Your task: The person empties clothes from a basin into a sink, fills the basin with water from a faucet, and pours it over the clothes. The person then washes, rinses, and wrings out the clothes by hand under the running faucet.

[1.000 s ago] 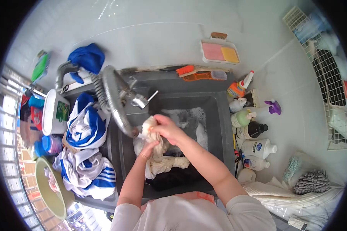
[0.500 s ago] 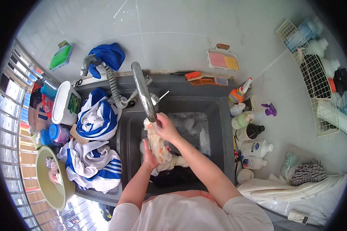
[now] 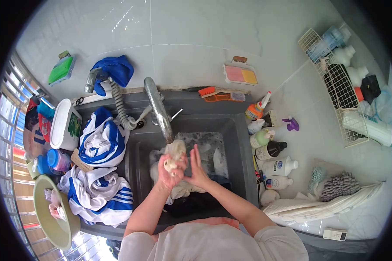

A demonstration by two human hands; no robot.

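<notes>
Under the spout of the metal faucet (image 3: 158,108), my left hand (image 3: 167,176) grips a wet cream-coloured cloth (image 3: 176,150), bunched up, with its fingers curled round it. My right hand (image 3: 197,170) is beside the cloth on the right, fingers stretched out and palm towards it; whether the palm touches it I cannot tell. More pale cloth lies below my hands in the grey sink (image 3: 237,150), which holds soapy water (image 3: 210,150). Dark cloth (image 3: 191,207) is at the near side of the basin.
Blue-and-white garments (image 3: 101,191) are heaped left of the basin, near a white tub (image 3: 62,126) and a green basin (image 3: 52,217). Brushes (image 3: 224,96) lie along the back ledge. Several bottles (image 3: 279,166) line the right edge, beneath a wire rack (image 3: 342,87).
My left hand has risen and closed round the cloth. My right hand has let go, moved down and right, and straightened its fingers. The whole view has shifted slightly.
</notes>
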